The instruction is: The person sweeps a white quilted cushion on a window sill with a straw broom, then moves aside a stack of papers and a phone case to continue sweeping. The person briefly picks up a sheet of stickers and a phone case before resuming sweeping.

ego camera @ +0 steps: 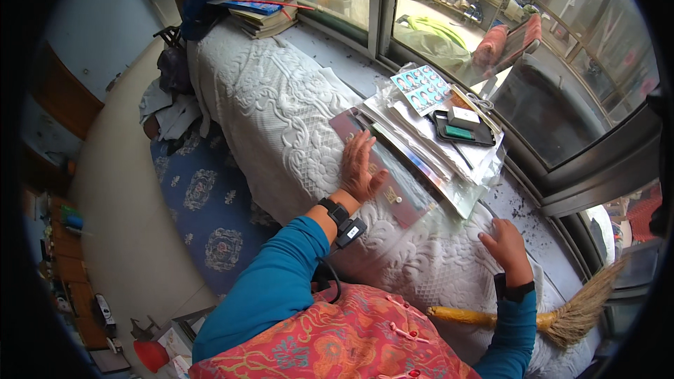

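Observation:
My left hand (360,167) rests with spread fingers on a maroon and clear plastic document folder (404,210), which lies on the white quilted cover (295,131). Beside the folder is a stack of papers and plastic sleeves (416,139). A sheet of small portrait photos (421,87) and a black tray (487,139) with a small white box (463,116) and a green item (458,132) lie on the stack. My right hand (505,245) is near the cover's window-side edge, fingers apart, holding nothing. Under my right forearm lies a straw hand broom (579,308) with a yellow handle.
A windowsill (526,216) with dark debris runs along the sliding window (379,16). Books (263,13) and a dark blue cap (200,10) sit at the far end. Clothes (174,113) and a blue patterned mat (210,210) are at the left; a red object (151,355) stands lower left.

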`<state>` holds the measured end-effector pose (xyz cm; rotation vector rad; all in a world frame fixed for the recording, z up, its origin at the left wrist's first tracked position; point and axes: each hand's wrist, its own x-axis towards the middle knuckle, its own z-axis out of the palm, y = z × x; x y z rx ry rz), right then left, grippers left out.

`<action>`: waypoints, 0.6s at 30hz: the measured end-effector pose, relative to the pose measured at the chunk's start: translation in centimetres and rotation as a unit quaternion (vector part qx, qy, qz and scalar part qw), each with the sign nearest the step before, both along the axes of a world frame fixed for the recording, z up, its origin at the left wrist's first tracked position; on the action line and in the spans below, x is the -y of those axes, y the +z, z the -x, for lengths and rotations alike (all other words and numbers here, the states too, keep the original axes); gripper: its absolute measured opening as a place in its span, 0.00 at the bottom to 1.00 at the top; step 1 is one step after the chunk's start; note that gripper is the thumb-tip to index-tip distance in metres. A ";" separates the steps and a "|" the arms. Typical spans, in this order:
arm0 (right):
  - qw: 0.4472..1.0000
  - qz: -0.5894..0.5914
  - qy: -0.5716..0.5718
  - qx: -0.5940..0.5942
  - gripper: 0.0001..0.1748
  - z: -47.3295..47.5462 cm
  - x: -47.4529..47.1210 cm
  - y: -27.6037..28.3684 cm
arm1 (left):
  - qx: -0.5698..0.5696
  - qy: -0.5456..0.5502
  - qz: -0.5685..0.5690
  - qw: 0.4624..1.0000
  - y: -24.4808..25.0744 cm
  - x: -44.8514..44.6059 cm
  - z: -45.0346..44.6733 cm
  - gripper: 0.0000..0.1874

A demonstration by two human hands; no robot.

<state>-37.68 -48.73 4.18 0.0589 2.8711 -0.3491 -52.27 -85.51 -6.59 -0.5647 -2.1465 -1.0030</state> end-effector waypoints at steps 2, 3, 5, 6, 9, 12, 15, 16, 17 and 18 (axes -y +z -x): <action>0.996 0.049 -0.017 -0.068 0.34 0.9 0.9 -0.1 | 0.003 0.000 -0.002 1.000 0.0 0.0 0.0 0.39; 0.992 0.070 -0.029 -0.099 0.34 1.3 1.2 -0.3 | 0.007 0.002 -0.002 1.000 0.1 0.0 0.0 0.39; 0.974 0.191 -0.097 -0.074 0.38 2.6 1.5 -1.0 | 0.011 0.002 -0.003 1.000 0.1 0.0 -0.1 0.39; 0.958 0.248 -0.125 -0.073 0.39 3.3 1.9 -1.7 | 0.013 0.002 -0.003 1.000 0.2 -0.1 -0.1 0.39; 0.897 0.389 -0.202 -0.062 0.40 5.1 2.5 -3.6 | 0.009 0.003 -0.004 1.000 0.2 -0.1 -0.1 0.40; 0.830 0.495 -0.255 -0.019 0.36 6.5 2.6 -5.0 | 0.011 0.009 0.010 1.000 0.1 -0.1 0.0 0.40; 0.779 0.538 -0.320 -0.045 0.30 7.2 2.6 -5.9 | 0.010 0.000 0.000 1.000 0.1 -0.2 0.0 0.39; 0.765 0.553 -0.328 -0.039 0.28 7.3 2.6 -6.1 | 0.008 0.001 0.000 1.000 0.0 -0.2 0.1 0.39; 0.751 0.568 -0.336 -0.040 0.26 7.4 2.5 -6.3 | 0.005 -0.002 -0.001 1.000 0.0 -0.2 0.1 0.39; 0.735 0.578 -0.351 -0.045 0.24 7.4 2.4 -6.4 | 0.006 -0.004 -0.009 1.000 0.0 -0.3 0.1 0.39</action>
